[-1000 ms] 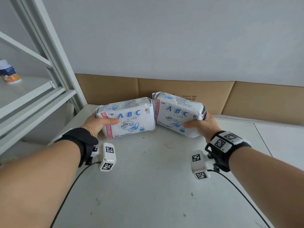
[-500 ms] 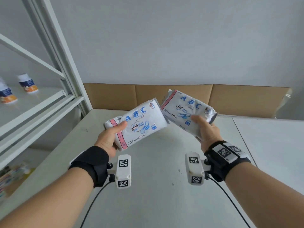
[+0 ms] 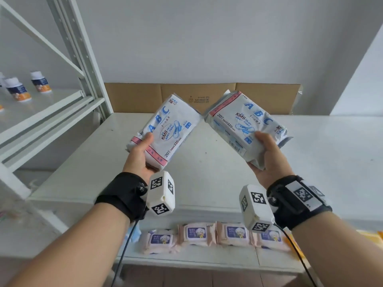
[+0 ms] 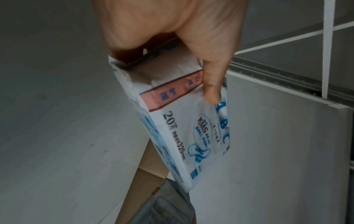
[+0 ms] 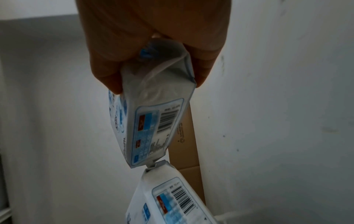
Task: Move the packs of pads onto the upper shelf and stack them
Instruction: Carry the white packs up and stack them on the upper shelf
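Note:
Two white packs of pads with blue "ABC" print are held in the air above the white upper shelf [image 3: 207, 175]. My left hand [image 3: 143, 150] grips the left pack [image 3: 167, 129] by its pink-striped end, thumb on the front [image 4: 212, 84]. My right hand [image 3: 267, 154] grips the right pack [image 3: 246, 123] by its lower end. Both packs tilt inward and their top corners almost touch. In the right wrist view the right pack [image 5: 153, 121] shows its barcode side, with the left pack [image 5: 168, 201] just below it.
A strip of brown cardboard [image 3: 199, 98] leans on the wall behind the shelf. A white rack [image 3: 83, 65] at the left holds small bottles [image 3: 18, 90]. On the lower shelf [image 3: 186, 259] lie several pink baby-wipe packs [image 3: 196, 235].
Both hands have lifted the packs off the shelf, drawn them toward me and tilted them up on end. The camera has pulled back, showing the lower shelf.

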{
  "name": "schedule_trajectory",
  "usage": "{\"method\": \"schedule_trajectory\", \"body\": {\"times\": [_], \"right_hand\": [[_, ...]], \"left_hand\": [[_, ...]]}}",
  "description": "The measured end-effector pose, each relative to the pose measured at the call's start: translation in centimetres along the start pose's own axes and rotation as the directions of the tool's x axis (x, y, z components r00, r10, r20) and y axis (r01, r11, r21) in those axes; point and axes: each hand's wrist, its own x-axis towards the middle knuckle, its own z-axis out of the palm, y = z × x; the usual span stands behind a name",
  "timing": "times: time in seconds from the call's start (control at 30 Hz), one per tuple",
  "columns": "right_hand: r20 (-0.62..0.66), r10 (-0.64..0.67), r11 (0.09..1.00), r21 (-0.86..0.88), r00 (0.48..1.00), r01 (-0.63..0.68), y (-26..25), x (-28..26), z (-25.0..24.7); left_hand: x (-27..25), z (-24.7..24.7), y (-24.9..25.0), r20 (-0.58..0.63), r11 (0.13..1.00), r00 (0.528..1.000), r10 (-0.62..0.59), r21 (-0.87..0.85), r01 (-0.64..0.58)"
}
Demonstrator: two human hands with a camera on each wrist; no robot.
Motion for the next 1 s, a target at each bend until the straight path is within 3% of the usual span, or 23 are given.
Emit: {"method": "schedule_trajectory", "body": {"times": [0.27, 0.67, 0.83, 1.0], "right_hand": [[-0.082, 0.011, 1.000, 0.010, 0.997, -0.010, -0.2, -11.2, -8.1], [-0.073, -0.023, 0.999, 0.035, 0.997, 0.025, -3.7, -21.4, -21.8], [0.035, -0.001, 0.999, 0.046, 0.999, -0.001, -7.1, -25.5, -30.1], [0.055, 0.036, 0.999, 0.029, 0.998, -0.038, -10.5, -29.0, -38.5]], "left_hand": [[-9.9, 0.9, -4.9, 0.059, 0.996, 0.995, -0.085, 0.014, 0.085], [-21.1, 7.2, -12.4, 0.092, 0.986, 0.987, -0.133, 0.115, 0.122], [-27.1, 12.3, -19.1, 0.078, 0.957, 0.956, -0.284, 0.091, 0.277], [-33.9, 18.3, -26.6, 0.042, 0.915, 0.915, -0.401, 0.078, 0.397]]}}
